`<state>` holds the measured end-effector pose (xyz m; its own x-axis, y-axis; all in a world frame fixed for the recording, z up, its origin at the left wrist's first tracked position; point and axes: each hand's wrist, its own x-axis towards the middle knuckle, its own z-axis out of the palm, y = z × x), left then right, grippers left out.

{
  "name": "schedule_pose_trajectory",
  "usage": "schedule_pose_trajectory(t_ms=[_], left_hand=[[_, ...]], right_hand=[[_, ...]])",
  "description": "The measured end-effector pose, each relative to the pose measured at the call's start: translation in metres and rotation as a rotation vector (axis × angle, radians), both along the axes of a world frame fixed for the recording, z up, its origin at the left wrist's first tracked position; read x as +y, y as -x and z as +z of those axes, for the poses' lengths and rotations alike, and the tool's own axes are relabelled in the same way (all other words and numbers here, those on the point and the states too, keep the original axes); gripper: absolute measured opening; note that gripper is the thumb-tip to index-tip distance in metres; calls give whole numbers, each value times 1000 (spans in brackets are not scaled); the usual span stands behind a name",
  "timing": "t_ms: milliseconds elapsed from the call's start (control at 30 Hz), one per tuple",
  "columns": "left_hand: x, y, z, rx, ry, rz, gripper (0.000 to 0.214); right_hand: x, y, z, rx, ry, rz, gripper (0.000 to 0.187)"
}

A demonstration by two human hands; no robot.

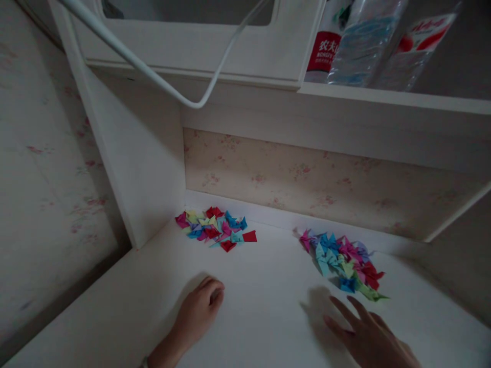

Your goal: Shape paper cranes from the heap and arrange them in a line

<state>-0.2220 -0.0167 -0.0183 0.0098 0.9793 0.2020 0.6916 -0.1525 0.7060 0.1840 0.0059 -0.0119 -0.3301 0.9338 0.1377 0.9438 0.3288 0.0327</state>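
Two heaps of small folded coloured paper pieces lie on a white desk (264, 286). The left heap (217, 228) sits near the back left corner; the right heap (343, 260) lies toward the back right. My left hand (199, 309) rests on the desk in a loose fist, a little in front of the left heap, and I see nothing in it. My right hand (370, 335) hovers over the desk with its fingers stretched out toward the right heap, just short of a green piece at the heap's near end.
A white side panel (130, 153) walls the desk on the left and a flowered back panel (307, 179) closes it behind. A shelf above (383, 97) carries plastic water bottles (360, 41). A white cable (153, 76) hangs across the upper left.
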Motion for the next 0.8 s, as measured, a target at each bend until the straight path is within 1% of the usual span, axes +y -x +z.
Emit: schedule_pose_trajectory(t_ms=[33,100,167,200,267,333,400,500,600,667,700,733,767,800], left_hand=[[0,0,1,13,-3,3,19],[1,-1,1,33,4,13,19],[0,-1,1,43,16,22,20],[0,-1,1,44,18,27,19],[-1,-1,0,45,12,30,20],[-2,-1,-2,50,1,28,20],[-2,-1,-2,58,-7,32,20],[0,-2,-2,70,-17,41,20],[3,-1,-2,81,-17,34,21],[4,0,-2,82,-14,39,21],[5,0,-2,82,-11,44,21],[5,0,-2,82,-7,48,22],[5,1,-2,82,-2,50,22],[5,1,-2,82,1,49,22]], right_hand=[[-3,-14,-10,-69,14,43,32],[-7,-26,-21,-86,51,119,37],[-10,-23,-20,-13,86,110,34],[-12,-17,-16,32,113,66,31],[-16,-3,-3,90,176,-68,24],[-17,9,10,89,228,-154,26],[-15,19,20,55,255,-135,25],[-4,37,33,34,287,-18,21],[20,68,49,110,382,105,18],[44,98,63,213,565,144,15],[56,115,69,284,653,158,17],[69,134,76,388,678,153,19],[82,153,82,530,647,141,23],[93,172,88,707,582,120,27]])
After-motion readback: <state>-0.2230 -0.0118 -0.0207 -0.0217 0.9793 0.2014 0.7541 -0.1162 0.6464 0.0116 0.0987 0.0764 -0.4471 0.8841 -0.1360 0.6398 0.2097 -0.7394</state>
